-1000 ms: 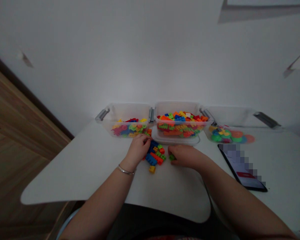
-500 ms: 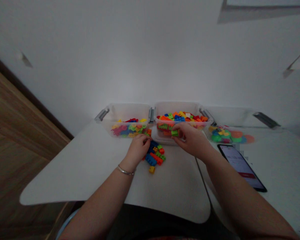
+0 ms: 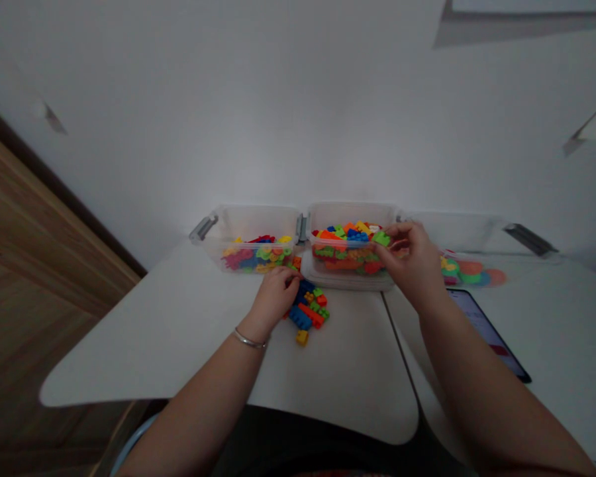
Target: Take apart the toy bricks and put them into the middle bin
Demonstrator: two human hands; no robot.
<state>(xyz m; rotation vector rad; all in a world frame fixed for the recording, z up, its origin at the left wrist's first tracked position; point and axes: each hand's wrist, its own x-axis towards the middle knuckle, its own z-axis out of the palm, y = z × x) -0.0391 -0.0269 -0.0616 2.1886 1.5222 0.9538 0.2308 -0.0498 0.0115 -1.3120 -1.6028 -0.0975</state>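
My right hand [image 3: 416, 266] pinches a green toy brick [image 3: 381, 238] at the right side of the middle clear box [image 3: 350, 275]. Inside that box lie many coloured bricks [image 3: 358, 236]. My left hand [image 3: 277, 293] rests with curled fingers at the left edge of a small brick pile [image 3: 308, 310] on the table. Whether those fingers hold a piece is hidden from me. Blue, red, orange and green bricks make up the pile, and a yellow brick [image 3: 302, 338] lies at its near end.
A clear box of mixed coloured pieces [image 3: 258, 257] stands left of the middle box. At the right, another clear container [image 3: 469, 232] has coloured round pieces [image 3: 471, 270] in it, partly behind my right hand. A phone [image 3: 496, 341] lies on the white table [image 3: 179, 344], beneath my right forearm.
My right hand has moved right and slightly up with the green brick, from the middle box's front to its right side. My left hand has stayed at the pile.
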